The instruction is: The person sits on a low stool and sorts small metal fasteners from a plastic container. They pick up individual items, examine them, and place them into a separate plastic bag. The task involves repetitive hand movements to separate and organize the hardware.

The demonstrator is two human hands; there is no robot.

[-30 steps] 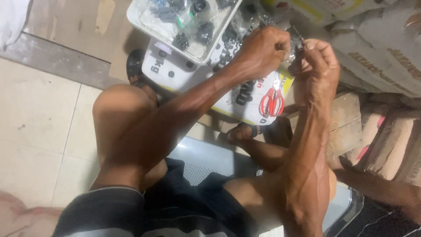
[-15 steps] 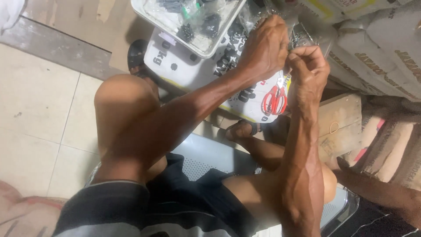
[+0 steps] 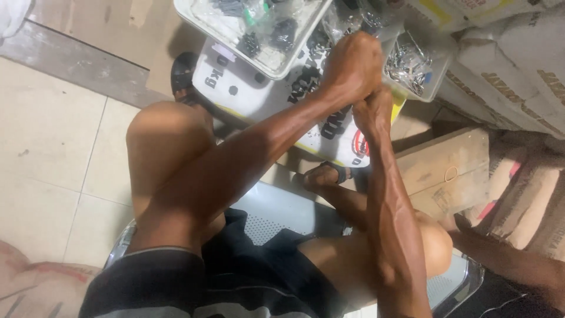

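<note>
While both hands, left hand [image 3: 353,65] over right hand [image 3: 372,112], are clenching upper centre, fingers hidden so pinch unclear, the small metal parts tray [image 3: 412,65] is risking a knock and spill.

Warm, moderately dim indoor light; overall soft focus.

Light glares off the clear plastic tray [image 3: 259,35] and bagged metal parts [image 3: 409,62]; shadow pools beneath the knees on the tiled floor [image 3: 53,153]. Both forearms show sheen, edges slightly smeared.

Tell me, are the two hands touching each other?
Touching. The head view shows the left hand pressed right against the right hand, no gap between them.
</note>
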